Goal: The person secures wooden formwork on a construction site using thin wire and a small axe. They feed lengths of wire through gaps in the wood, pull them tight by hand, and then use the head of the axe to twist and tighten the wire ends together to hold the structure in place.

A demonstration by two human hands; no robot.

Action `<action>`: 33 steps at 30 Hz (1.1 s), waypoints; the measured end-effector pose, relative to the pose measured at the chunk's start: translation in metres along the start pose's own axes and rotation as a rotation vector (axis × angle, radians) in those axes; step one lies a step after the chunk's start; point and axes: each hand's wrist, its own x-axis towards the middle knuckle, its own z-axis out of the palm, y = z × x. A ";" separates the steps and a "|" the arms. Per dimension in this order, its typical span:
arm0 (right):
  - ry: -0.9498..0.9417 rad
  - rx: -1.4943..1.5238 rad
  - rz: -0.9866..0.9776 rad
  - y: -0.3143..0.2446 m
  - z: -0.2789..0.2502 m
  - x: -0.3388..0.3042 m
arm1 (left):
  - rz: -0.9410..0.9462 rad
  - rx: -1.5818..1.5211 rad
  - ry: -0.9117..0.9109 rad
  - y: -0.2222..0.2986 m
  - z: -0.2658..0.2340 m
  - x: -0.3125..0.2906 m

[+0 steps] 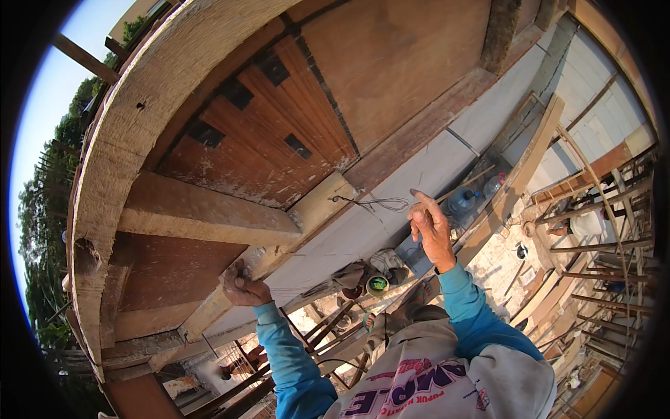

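Up at the wooden formwork, my left hand (246,288) is closed against the edge of a pale wooden beam (262,260), its fingers partly hidden. My right hand (431,230) is raised to the right, with the index finger stretched out and the other fingers loosely bent; I see nothing in it. Just left of its fingertips, a loop of thin dark wire (384,204) sticks out from the beam's upper end. Reddish-brown plywood panels (265,133) with dark square patches lie above the beam. Blue sleeves cover both my forearms.
A thick rough timber (115,160) curves along the left. Below are a bucket with green contents (377,284), a clear water jug (460,201) and a long slanted plank (523,171). Wooden poles (607,244) stand at the right. A pale wall (419,171) runs behind my right hand.
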 end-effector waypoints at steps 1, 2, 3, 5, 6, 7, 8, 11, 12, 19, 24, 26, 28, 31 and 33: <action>-0.063 -0.132 -0.106 -0.004 0.002 0.000 | 0.002 -0.001 0.002 0.000 -0.001 0.001; -0.126 -0.265 -0.212 -0.009 0.005 0.000 | 0.026 0.035 -0.033 -0.001 -0.004 0.002; -0.089 -0.285 -0.181 -0.014 0.011 0.001 | 0.050 0.073 -0.067 -0.002 -0.006 0.003; -0.093 -0.369 -0.175 -0.013 0.012 0.013 | 0.056 0.077 -0.085 -0.005 -0.009 0.005; -0.092 -0.455 -0.166 -0.009 0.013 0.017 | 0.060 0.081 -0.110 -0.007 -0.011 0.006; -0.096 -0.457 -0.171 0.001 0.015 0.020 | 0.058 0.081 -0.102 -0.007 -0.010 0.007; -0.094 -0.379 -0.202 0.014 0.019 0.023 | 0.090 0.092 -0.079 -0.007 -0.007 0.005; -0.058 -0.303 -0.246 0.020 0.030 0.019 | 0.124 0.099 -0.055 -0.007 -0.007 0.004; -0.015 -0.300 -0.262 0.017 0.033 0.017 | 0.134 0.086 -0.059 -0.006 -0.007 0.005; -0.082 -0.628 -0.113 0.037 0.021 0.023 | 0.112 0.117 -0.061 -0.005 -0.009 0.004; -0.159 -0.088 0.064 0.088 0.025 0.035 | 0.134 0.096 -0.066 -0.005 -0.007 0.006; -0.129 -0.136 -0.011 0.092 0.034 0.033 | 0.155 0.126 -0.076 -0.007 -0.010 0.006; -0.100 -0.188 -0.085 0.095 0.046 0.031 | 0.172 0.156 -0.086 -0.007 -0.011 0.005; -0.019 -0.090 -0.148 0.097 0.064 0.037 | 0.203 0.174 -0.053 -0.010 -0.009 0.003; 0.044 -0.037 -0.148 0.101 0.071 0.050 | 0.213 0.144 -0.067 -0.016 -0.010 0.002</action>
